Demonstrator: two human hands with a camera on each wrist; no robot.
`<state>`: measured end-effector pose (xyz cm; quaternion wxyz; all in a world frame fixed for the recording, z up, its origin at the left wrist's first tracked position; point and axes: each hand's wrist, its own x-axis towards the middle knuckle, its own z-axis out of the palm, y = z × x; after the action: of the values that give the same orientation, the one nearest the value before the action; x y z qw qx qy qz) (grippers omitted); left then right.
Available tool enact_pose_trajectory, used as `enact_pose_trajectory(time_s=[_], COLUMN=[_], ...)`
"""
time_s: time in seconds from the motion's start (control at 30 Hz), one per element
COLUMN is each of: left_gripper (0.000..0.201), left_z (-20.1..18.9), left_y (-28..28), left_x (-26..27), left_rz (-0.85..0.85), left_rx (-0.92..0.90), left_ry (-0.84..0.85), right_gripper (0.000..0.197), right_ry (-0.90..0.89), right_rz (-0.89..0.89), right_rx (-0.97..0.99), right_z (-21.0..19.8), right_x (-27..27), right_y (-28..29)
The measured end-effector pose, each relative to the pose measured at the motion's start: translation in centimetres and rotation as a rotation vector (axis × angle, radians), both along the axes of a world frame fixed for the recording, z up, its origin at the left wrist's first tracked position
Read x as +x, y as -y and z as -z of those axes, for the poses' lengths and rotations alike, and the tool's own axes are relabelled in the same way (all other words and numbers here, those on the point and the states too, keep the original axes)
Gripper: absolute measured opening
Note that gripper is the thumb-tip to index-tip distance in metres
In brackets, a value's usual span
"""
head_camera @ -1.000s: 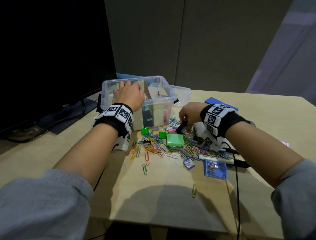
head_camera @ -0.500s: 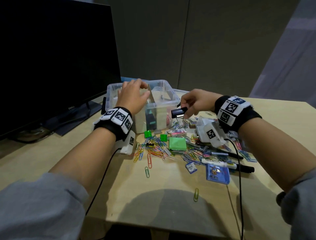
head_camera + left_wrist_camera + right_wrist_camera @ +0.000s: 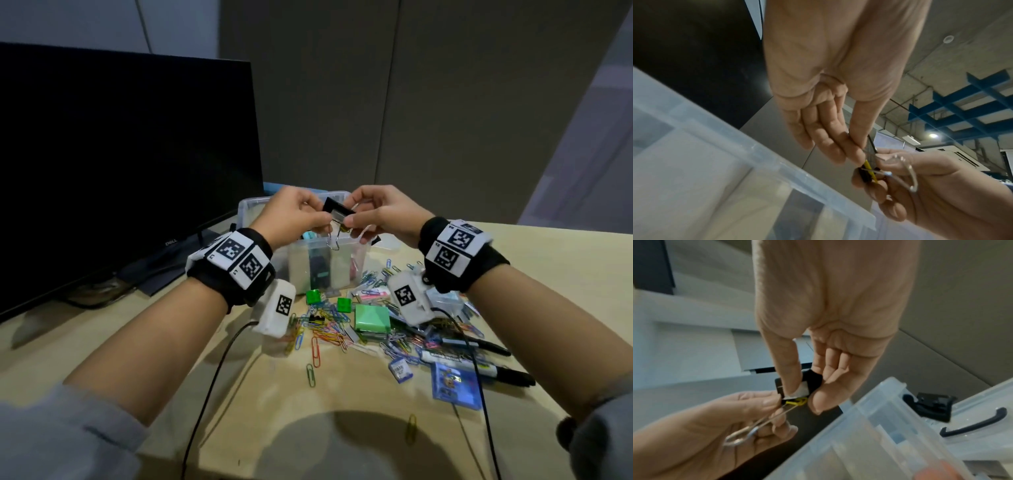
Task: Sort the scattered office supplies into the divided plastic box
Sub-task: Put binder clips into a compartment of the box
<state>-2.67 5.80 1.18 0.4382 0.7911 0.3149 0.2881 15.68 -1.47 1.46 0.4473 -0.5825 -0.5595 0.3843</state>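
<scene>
Above the divided plastic box [image 3: 346, 245], amid scattered paper clips [image 3: 322, 330], both hands pinch a black binder clip [image 3: 337, 215]; left hand [image 3: 291, 216], right hand [image 3: 380, 214]; wire handles hang downward.

Counts on the desk

One clear divided box [image 3: 346, 244], one binder clip [image 3: 337, 215] held up by two hands, the left hand [image 3: 291, 217] and the right hand [image 3: 383, 214]. Two small green cubes [image 3: 314, 296], one green pad [image 3: 372, 318], two black markers [image 3: 479, 368], one blue card case [image 3: 454, 385], one monitor [image 3: 120, 164]. The coloured paper clips [image 3: 329, 334] are too many and too tangled to count.
</scene>
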Motion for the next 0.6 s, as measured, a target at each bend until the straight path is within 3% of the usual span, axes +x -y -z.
enact_pose_trajectory(time_s=[0.1,0.27,0.43,0.6], left_gripper=[0.005,0.007,0.003,0.006], left_z=[0.4,0.3,0.5,0.8], left_y=[0.0,0.6,0.3,-0.3], left_x=[-0.3,-0.5,-0.9,-0.9], left_rz=[-0.018,0.027,0.036,-0.070], left_rx=[-0.037,-0.107,-0.175,-0.128], left_ry=[0.010,0.016,0.048,0.042], right_gripper=[0.022,0.026,0.019,0.014], right_ry=[0.069,0.491,0.499,0.489], right_rz=[0.002,0.047,0.021,0.131], right_rx=[0.000,0.123,0.133,0.179], right_z=[0.9,1.3,1.2,1.1], right_x=[-0.6,-1.1,-1.0,-0.8], right_y=[-0.1,-0.3,0.0,0.2])
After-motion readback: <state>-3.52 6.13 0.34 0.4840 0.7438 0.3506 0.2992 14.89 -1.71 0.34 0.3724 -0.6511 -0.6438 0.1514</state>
